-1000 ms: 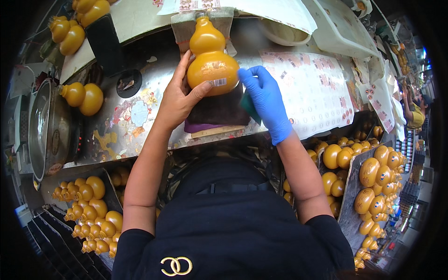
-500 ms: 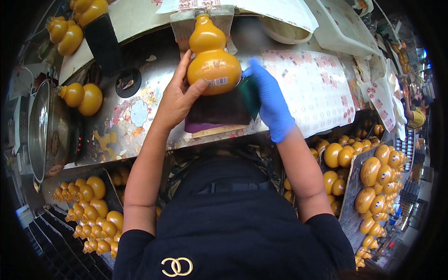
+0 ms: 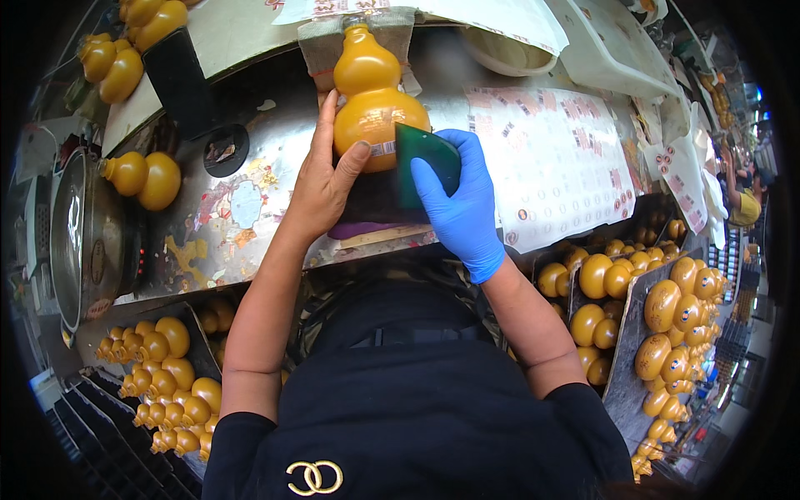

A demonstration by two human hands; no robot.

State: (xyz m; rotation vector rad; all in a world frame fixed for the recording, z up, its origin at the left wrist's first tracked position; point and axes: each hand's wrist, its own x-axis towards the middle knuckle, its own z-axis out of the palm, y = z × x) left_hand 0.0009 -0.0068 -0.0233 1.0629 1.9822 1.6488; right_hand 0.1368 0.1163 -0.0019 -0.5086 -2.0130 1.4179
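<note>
Nearest you, crates of small yellow gourds (image 3: 171,379) sit at your left and more gourds (image 3: 667,312) at your right. On the steel bench (image 3: 225,208), your bare left hand (image 3: 321,187) is clamped on the lower bulb of the big yellow gourd bottle (image 3: 372,96), thumb across its front. Your gloved right hand (image 3: 460,204) is closed on a dark green scraper card (image 3: 423,162) pressed against the bulb's right side, so both hands touch it; the bottle's long axis runs straight away from you, neck pointing to the far edge, with sticker sheets (image 3: 558,158) to its right.
</note>
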